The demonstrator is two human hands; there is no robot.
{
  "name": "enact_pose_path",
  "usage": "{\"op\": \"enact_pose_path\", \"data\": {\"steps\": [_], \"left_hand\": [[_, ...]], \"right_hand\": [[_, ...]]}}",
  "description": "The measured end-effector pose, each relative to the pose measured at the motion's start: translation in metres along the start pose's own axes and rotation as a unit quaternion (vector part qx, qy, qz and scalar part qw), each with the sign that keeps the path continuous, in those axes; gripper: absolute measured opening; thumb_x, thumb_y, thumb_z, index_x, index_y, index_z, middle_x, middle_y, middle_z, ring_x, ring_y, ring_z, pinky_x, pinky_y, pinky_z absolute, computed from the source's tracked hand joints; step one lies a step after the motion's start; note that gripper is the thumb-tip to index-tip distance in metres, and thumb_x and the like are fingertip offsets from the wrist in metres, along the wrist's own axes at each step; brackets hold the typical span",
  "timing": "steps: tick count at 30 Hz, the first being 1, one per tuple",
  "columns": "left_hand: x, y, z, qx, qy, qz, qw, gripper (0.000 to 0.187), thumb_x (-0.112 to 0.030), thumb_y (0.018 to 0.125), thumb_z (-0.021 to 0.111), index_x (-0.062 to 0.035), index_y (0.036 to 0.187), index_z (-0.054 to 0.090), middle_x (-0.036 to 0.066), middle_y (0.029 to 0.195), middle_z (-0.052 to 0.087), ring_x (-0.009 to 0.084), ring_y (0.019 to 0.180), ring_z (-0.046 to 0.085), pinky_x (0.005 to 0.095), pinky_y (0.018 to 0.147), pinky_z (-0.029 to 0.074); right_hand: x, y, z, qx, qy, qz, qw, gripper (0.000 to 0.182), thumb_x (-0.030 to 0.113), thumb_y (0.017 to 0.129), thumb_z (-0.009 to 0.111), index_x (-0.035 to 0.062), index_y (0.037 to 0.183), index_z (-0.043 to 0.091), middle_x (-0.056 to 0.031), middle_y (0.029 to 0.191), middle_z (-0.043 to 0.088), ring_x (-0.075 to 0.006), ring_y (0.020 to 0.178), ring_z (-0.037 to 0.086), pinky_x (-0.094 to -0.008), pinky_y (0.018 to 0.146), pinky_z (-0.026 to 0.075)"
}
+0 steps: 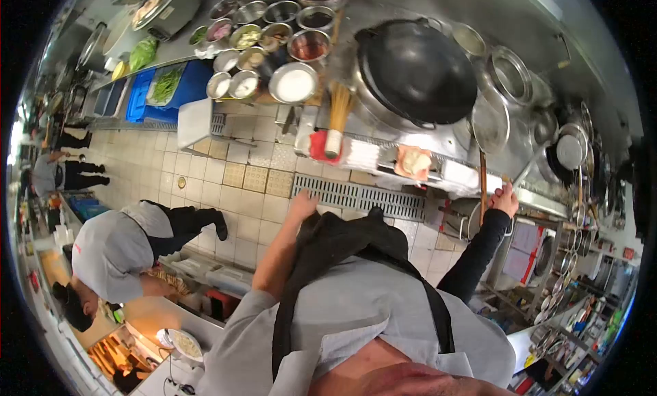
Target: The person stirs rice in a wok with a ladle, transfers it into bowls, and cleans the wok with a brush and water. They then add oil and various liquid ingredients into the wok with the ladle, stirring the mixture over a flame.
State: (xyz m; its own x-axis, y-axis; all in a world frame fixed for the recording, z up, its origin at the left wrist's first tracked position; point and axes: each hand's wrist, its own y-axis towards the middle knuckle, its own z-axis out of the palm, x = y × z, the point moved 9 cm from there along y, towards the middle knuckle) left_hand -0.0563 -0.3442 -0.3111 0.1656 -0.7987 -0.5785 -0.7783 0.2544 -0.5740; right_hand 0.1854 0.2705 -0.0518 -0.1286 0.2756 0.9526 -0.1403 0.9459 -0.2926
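My right hand (505, 200), at the end of a black sleeve, is at the stove's front edge. Its fingers are closed round the end of a metal ladle's handle (528, 166); the ladle's bowl (570, 151) lies to the right among other pans. Just left of this hand stands the wooden handle of a strainer (491, 126). Over the floor in front of my dark apron (342, 239) is my left hand (303, 204), loosely open with nothing visible in it. A large black wok (419, 71) sits on the stove ahead, appearing bare inside.
Left of the wok are a bamboo brush (338, 119) and several metal bowls of ingredients, including a white one (293, 83). Folded cloths (413, 162) line the stove edge. A floor drain grate (359, 196) runs below. A co-worker (116, 252) bends over a counter at left; others stand farther off.
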Motion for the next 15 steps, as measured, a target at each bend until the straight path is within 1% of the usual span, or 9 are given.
{"op": "enact_pose_path", "data": {"steps": [1, 2, 3, 4, 5, 8, 11, 13, 15], "left_hand": [[0.069, -0.008, -0.019, -0.079, 0.061, 0.025, 0.995, 0.046, -0.040, 0.088, 0.064, 0.0006, 0.109, 0.063, 0.029, 0.105, 0.068, 0.0454, 0.101, 0.065, 0.0518, 0.087, 0.053], [0.178, -0.010, -0.027, -0.171, 0.022, -0.084, 0.982, 0.040, -0.037, 0.086, 0.066, -0.0009, 0.104, 0.064, 0.025, 0.098, 0.069, 0.0440, 0.094, 0.066, 0.0515, 0.082, 0.054], [0.264, -0.005, -0.001, 0.050, 0.323, -0.007, 0.945, 0.037, -0.034, 0.083, 0.070, -0.0028, 0.102, 0.064, 0.021, 0.095, 0.069, 0.0411, 0.092, 0.065, 0.0505, 0.080, 0.053], [0.362, -0.018, 0.019, 0.047, 0.377, -0.023, 0.925, 0.030, -0.027, 0.081, 0.072, -0.0052, 0.100, 0.064, 0.020, 0.094, 0.068, 0.0356, 0.092, 0.066, 0.0495, 0.077, 0.053], [0.409, -0.064, 0.008, 0.156, 0.346, -0.039, 0.925, 0.029, -0.027, 0.082, 0.071, -0.0048, 0.099, 0.064, 0.019, 0.092, 0.068, 0.0348, 0.089, 0.066, 0.0488, 0.075, 0.053], [0.462, -0.136, -0.053, 0.145, 0.128, -0.202, 0.960, 0.025, -0.025, 0.085, 0.067, -0.0034, 0.098, 0.064, 0.019, 0.088, 0.067, 0.0325, 0.082, 0.066, 0.0467, 0.070, 0.055], [0.482, -0.173, -0.090, 0.070, -0.148, -0.328, 0.931, 0.023, -0.023, 0.088, 0.063, -0.0020, 0.097, 0.064, 0.018, 0.084, 0.066, 0.0301, 0.075, 0.067, 0.0447, 0.065, 0.056], [0.481, -0.179, -0.100, 0.027, -0.303, -0.365, 0.880, 0.022, -0.022, 0.090, 0.061, -0.0011, 0.096, 0.064, 0.017, 0.081, 0.066, 0.0285, 0.071, 0.067, 0.0433, 0.061, 0.057], [0.471, -0.168, -0.104, 0.002, -0.422, -0.371, 0.827, 0.022, -0.021, 0.093, 0.058, -0.0001, 0.095, 0.063, 0.017, 0.078, 0.066, 0.0269, 0.066, 0.067, 0.0420, 0.058, 0.058]], "right_hand": [[-0.003, -0.008, 0.012, -0.010, 0.044, 0.016, 0.999, 0.029, 0.030, 0.097, 0.064, 0.0066, 0.087, 0.050, 0.0008, 0.061, 0.046, -0.0109, 0.044, 0.040, -0.0288, 0.038, 0.029], [0.000, -0.013, 0.032, 0.008, 0.071, -0.008, 0.997, 0.029, 0.029, 0.096, 0.064, 0.0060, 0.086, 0.050, 0.0006, 0.061, 0.045, -0.0115, 0.045, 0.040, -0.0291, 0.039, 0.029], [0.002, -0.020, 0.052, 0.025, 0.098, -0.029, 0.994, 0.030, 0.028, 0.096, 0.065, 0.0053, 0.085, 0.049, 0.0005, 0.061, 0.044, -0.0121, 0.046, 0.040, -0.0293, 0.040, 0.030], [0.010, -0.036, 0.075, 0.064, 0.137, -0.019, 0.988, 0.026, 0.023, 0.095, 0.064, 0.0053, 0.085, 0.049, 0.0006, 0.065, 0.045, -0.0119, 0.047, 0.038, -0.0289, 0.041, 0.030], [0.028, -0.063, 0.108, 0.091, 0.241, 0.003, 0.966, 0.022, 0.019, 0.097, 0.062, 0.0065, 0.085, 0.050, 0.0014, 0.068, 0.044, -0.0093, 0.049, 0.037, -0.0270, 0.041, 0.030], [0.069, -0.134, 0.196, 0.225, 0.385, 0.047, 0.894, 0.019, 0.014, 0.101, 0.057, 0.0080, 0.085, 0.049, 0.0037, 0.069, 0.039, -0.0050, 0.049, 0.033, -0.0226, 0.039, 0.027], [0.080, -0.196, 0.295, 0.420, 0.427, 0.115, 0.793, 0.015, 0.013, 0.101, 0.058, 0.0074, 0.088, 0.050, 0.0037, 0.069, 0.040, -0.0052, 0.049, 0.032, -0.0228, 0.038, 0.026], [0.075, -0.221, 0.354, 0.432, 0.379, 0.147, 0.805, 0.010, 0.012, 0.099, 0.058, 0.0053, 0.093, 0.053, 0.0031, 0.070, 0.040, -0.0052, 0.049, 0.031, -0.0231, 0.038, 0.025], [0.077, -0.241, 0.403, 0.360, 0.217, 0.090, 0.903, 0.010, 0.010, 0.098, 0.059, 0.0023, 0.099, 0.054, 0.0022, 0.072, 0.042, -0.0051, 0.050, 0.032, -0.0228, 0.038, 0.025]]}}
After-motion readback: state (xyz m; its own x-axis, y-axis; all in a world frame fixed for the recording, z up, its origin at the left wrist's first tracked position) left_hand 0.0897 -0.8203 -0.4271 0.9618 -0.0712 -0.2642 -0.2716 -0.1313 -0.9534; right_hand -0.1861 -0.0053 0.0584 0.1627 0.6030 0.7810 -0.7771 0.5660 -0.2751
